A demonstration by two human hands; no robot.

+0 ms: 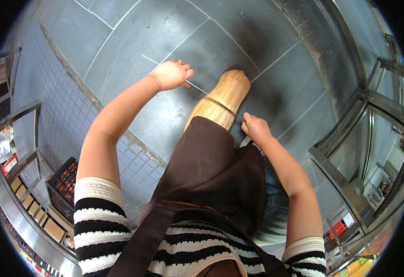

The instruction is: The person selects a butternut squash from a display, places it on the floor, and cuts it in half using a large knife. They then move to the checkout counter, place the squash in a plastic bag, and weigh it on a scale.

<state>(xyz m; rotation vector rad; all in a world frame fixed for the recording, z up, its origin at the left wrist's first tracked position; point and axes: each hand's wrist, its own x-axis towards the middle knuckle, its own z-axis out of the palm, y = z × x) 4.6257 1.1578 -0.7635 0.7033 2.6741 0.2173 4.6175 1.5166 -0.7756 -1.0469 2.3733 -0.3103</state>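
A large tan squash (228, 90) protrudes beyond my brown apron (205, 149), which hides its near end. A dark groove runs across its middle. From the groove's left end a thin pale cord or wire (198, 87) stretches taut to my left hand (173, 74). That hand is closed round it, with a short loose end (150, 59) sticking out past the knuckles. My right hand (256, 128) makes a fist just right of the groove's other end. A faint length of the same line seems to run into it. A ring sits on a left-hand finger.
Grey floor tiles (146, 31) lie beyond the squash. Metal-framed glass units (364, 159) stand at right, with a red basket (337, 229) low down. At left are a metal rack (29, 107) and a black crate (61, 187) with reddish contents.
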